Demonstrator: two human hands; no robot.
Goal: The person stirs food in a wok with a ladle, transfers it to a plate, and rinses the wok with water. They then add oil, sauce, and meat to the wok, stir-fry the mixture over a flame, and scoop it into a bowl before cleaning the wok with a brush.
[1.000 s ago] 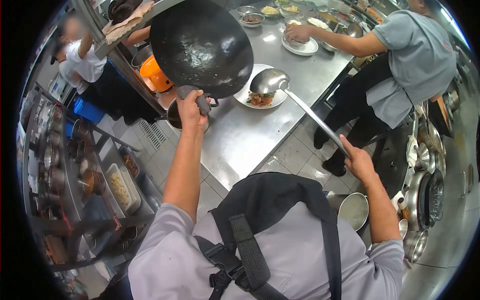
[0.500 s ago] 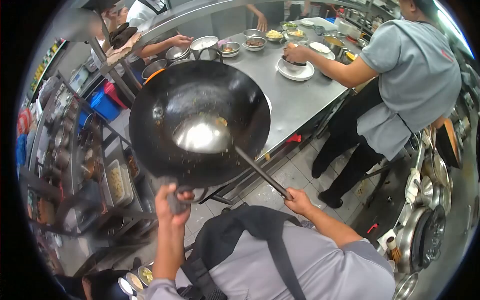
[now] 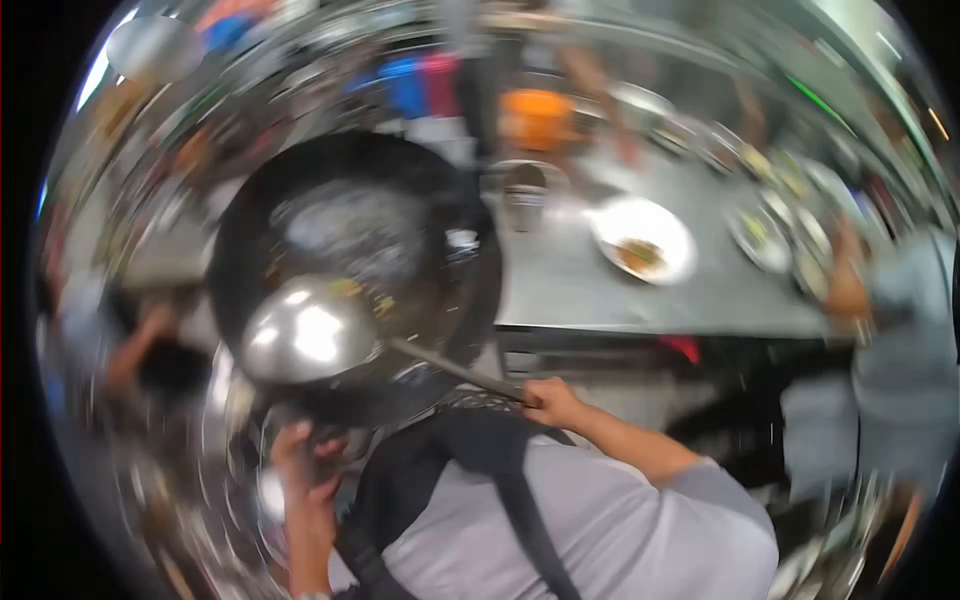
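A large black wok (image 3: 440, 270) hangs in front of me, with small food scraps inside. My right hand (image 3: 553, 404) is closed round the long handle of a metal ladle (image 3: 310, 335). The ladle's big round bowl lies over the lower left of the wok. At the wok's near edge my left hand (image 3: 308, 465) has its fingers curled at the wok's handle, with a greyish cloth no longer clear in the blur.
A steel table (image 3: 590, 300) stands at the right, bearing a white plate (image 3: 673, 222) with brown food, a metal cup (image 3: 526, 197), an orange container (image 3: 537, 118) and several bowls. One person (image 3: 900, 350) stands at the far right, another (image 3: 90, 320) at the left.
The view has swung left and is blurred. The ladle's bowl has moved toward the wok's lower left. The plate with brown food and the orange container now show clearly beside the wok.
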